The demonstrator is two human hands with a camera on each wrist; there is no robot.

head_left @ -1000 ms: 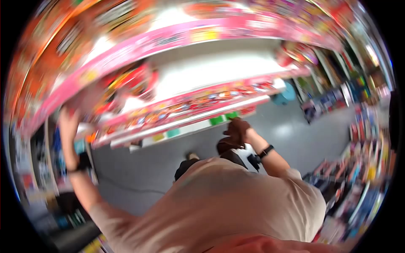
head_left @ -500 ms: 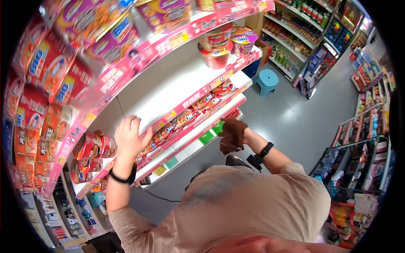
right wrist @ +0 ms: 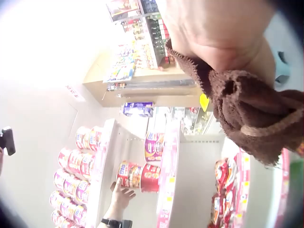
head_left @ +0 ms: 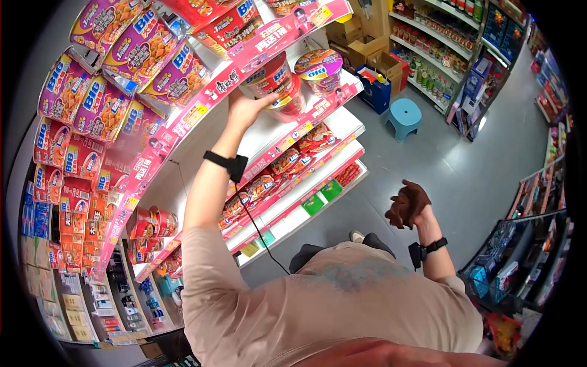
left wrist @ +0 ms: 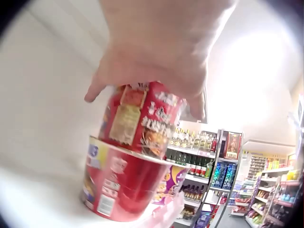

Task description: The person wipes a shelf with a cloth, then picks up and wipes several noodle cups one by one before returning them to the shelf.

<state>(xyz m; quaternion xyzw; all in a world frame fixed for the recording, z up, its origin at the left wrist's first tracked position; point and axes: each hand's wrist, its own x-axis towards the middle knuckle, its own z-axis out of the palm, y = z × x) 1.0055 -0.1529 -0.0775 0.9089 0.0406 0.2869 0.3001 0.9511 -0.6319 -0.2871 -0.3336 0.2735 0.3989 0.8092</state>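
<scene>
Two red noodle cups stand stacked near the shelf's right end. My left hand (head_left: 244,112) reaches in over the bare shelf and grips the upper red cup (head_left: 269,76); in the left wrist view, the thumb and fingers of the hand (left wrist: 152,61) spread around both sides of the upper cup (left wrist: 142,114), just above the lower cup (left wrist: 121,183). A purple cup (head_left: 319,72) stands beside the stack. Away from the shelf, my right hand (head_left: 423,215) holds a brown cloth (head_left: 408,203), which hangs over its fingers in the right wrist view.
Purple and red cups (head_left: 131,52) fill the shelf above. Red packets (head_left: 287,160) lie on a tier below. Red cups (head_left: 153,223) stand at the shelf's left end. A blue stool (head_left: 404,116), a blue box (head_left: 374,88) and cartons stand beyond the right end.
My left hand has moved right along the shelf to the stacked red cups and taken hold of the upper one. My right hand, with the cloth, has moved right, away from the shelf.
</scene>
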